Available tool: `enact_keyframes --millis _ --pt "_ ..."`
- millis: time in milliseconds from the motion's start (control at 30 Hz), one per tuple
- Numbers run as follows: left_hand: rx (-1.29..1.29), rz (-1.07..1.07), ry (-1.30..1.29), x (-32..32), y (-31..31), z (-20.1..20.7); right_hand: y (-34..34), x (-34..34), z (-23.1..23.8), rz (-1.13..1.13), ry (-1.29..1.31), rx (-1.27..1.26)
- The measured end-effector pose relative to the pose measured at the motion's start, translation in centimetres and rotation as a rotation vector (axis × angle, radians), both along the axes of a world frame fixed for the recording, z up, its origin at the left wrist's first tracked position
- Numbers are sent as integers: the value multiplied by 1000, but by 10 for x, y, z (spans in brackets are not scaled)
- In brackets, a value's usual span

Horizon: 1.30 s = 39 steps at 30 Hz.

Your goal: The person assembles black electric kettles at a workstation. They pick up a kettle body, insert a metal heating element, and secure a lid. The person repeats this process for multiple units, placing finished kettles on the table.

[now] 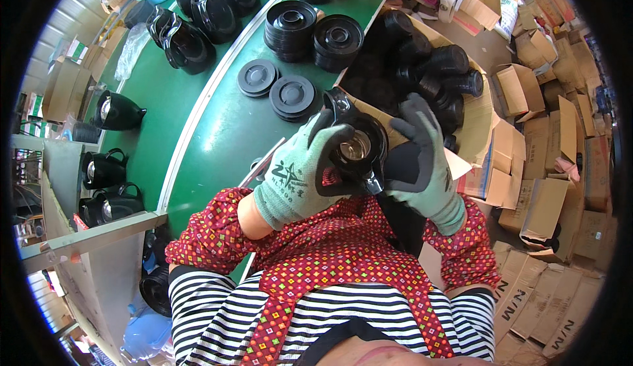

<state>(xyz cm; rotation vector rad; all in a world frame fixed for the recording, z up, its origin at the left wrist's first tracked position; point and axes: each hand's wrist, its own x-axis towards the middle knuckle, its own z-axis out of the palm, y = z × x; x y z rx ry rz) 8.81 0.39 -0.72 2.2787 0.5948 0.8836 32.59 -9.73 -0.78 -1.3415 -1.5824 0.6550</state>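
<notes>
Both my hands wear pale green work gloves with dark grey coated fingers and palms. My left hand (297, 165) is closed around the side of a glossy black jug (376, 142), held in front of my chest. The jug's open mouth faces up and its shiny metal inside shows. Just to its right, my right hand (425, 165) has its fingers spread and its thumb low beside the jug's spout; whether the thumb touches it I cannot tell. Beyond the jug lie flat black round lids (293, 95) in two low piles, with taller stacks of black ring-shaped parts (290, 26) behind them.
Several black jugs (188, 43) stand on the green worktable (227, 135) at the far left, others along its left edge. To my right sits an open cardboard box (478, 138) full of black round parts. More cartons (544, 208) are piled farther right. A metal rail (99, 239) runs at lower left.
</notes>
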Motion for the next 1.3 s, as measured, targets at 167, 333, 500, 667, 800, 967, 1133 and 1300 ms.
enact_keyframes --millis 167,333,500,667,800,967,1133,1300 --pt "-48 27 -78 2 -9 2 -45 21 -96 -96 -111 -164" --pt "-137 107 -179 8 -27 -5 -61 -17 -126 -88 459 -240" --pt "-278 -178 -118 -15 -42 -32 -36 35 -96 -381 1346 -227" --pt "-104 142 174 -88 -19 -99 -20 93 -46 -399 37 -73" --pt "-135 434 793 -143 4 -140 1 53 -61 -280 -477 -154" --pt "-234 301 567 -165 7 -154 4 -7 -78 -203 -608 -308" --pt "-780 301 228 -111 19 -91 0 8 -33 47 -311 -238" --pt "-871 204 327 -41 37 1 38 49 -10 315 35 -205"
